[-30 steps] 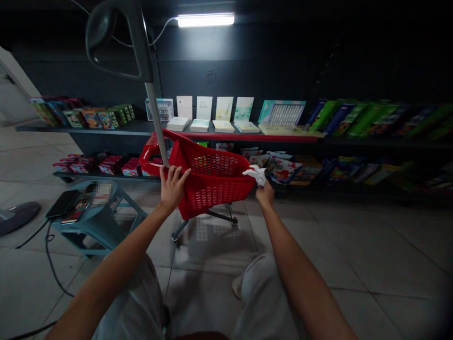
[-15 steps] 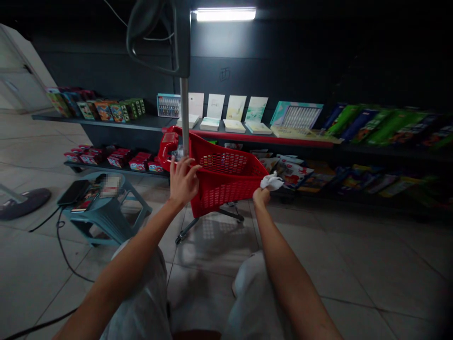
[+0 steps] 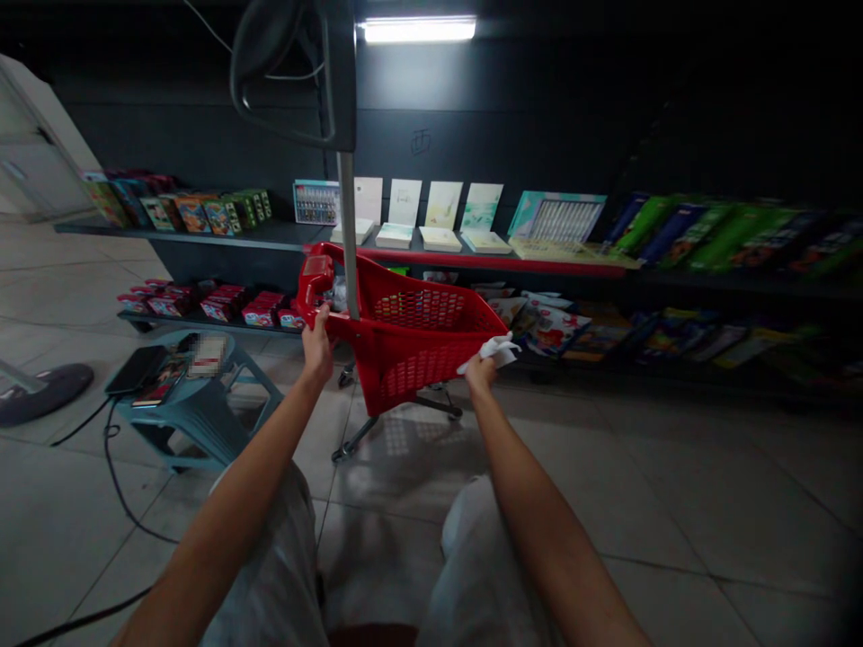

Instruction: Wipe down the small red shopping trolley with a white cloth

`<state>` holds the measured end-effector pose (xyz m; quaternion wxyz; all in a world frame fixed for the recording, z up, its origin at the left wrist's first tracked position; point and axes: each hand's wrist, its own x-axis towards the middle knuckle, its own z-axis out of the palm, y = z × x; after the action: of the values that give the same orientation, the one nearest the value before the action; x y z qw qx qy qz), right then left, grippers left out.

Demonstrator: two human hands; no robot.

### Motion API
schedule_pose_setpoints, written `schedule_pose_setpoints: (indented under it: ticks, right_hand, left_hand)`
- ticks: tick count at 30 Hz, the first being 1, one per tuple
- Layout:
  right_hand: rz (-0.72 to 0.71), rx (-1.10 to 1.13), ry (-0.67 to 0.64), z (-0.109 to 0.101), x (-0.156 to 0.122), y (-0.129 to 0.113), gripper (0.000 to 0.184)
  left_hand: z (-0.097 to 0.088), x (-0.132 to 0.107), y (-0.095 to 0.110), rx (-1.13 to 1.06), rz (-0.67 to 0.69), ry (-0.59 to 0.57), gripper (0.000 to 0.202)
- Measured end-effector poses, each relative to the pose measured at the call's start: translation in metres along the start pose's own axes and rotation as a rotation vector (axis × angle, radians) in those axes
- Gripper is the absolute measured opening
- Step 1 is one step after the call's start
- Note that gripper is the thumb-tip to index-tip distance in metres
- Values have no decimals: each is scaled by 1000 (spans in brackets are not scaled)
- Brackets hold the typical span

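Holds a bunched white cloth [image 3: 499, 349] in the right hand [image 3: 481, 370], pressed together around it, at the front corner of a red shopping cart [image 3: 418, 340]. Cannot tell whether the cloth touches the rim there. Rests the left hand [image 3: 316, 349] against the near end of the cart's red handle [image 3: 313, 279]; cannot tell whether wrapped around it or merely laid on it, being partly hidden.

Has the cart straight ahead on the tiled floor [image 3: 573, 458], seen side-on between both arms, handle to the left and front end to the right. Sees a grey pole [image 3: 349, 225] rising just beside the handle to a dark looped frame [image 3: 342, 81]. Wears pale trousers [image 3: 262, 548].

Faces a dark shelf unit under a bright tube lamp [image 3: 419, 30]. On the upper shelf [image 3: 289, 236], shows small boxes [image 3: 192, 216] at left, upright pale booklets [image 3: 443, 205] behind low stacks at centre, and blurred green and blue packs [image 3: 647, 225] at right. Below, shows red boxes [image 3: 222, 303] at left and white bags [image 3: 549, 328] beyond the cart. Near the left arm, includes a blue-grey stool [image 3: 212, 404] bearing a black device [image 3: 138, 368].
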<state>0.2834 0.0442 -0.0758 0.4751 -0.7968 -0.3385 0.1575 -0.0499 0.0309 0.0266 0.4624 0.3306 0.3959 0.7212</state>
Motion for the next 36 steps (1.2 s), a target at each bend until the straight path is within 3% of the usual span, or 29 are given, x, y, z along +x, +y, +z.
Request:
schedule_pose_setpoints:
  ticks: [6,12,17,20,22,26,32,36]
  right_hand:
    - [16,10,-96,22,-20,-15,35]
    - [-100,64,-181,35,-50,-37,38]
    - [-436,108,-369,54,-118,-52,45]
    - [-677,162,-387,62,-151,-56,60]
    - [-781,148,-395,62,-159,-56,70]
    - [-890,64,-444,57,-153,-51,74]
    - [-792,43,-577,51,-140,-43,75]
    - [-436,349,-661,45,-114,-41,38]
  left_hand:
    - [3,-2,-1,-53,-98,-109,56]
    - [12,-2,-17,-93,-145,-184,67]
    - [20,-5,-25,-113,-151,-203,66]
    - [22,-6,-26,-118,-148,-183,66]
    - [21,-7,-26,-124,-136,-167,66]
    - [17,-6,-22,-120,-141,-150,66]
    - [9,-3,-13,-122,-138,-166,62]
    - [-1,0,-13,-52,-103,-168,62]
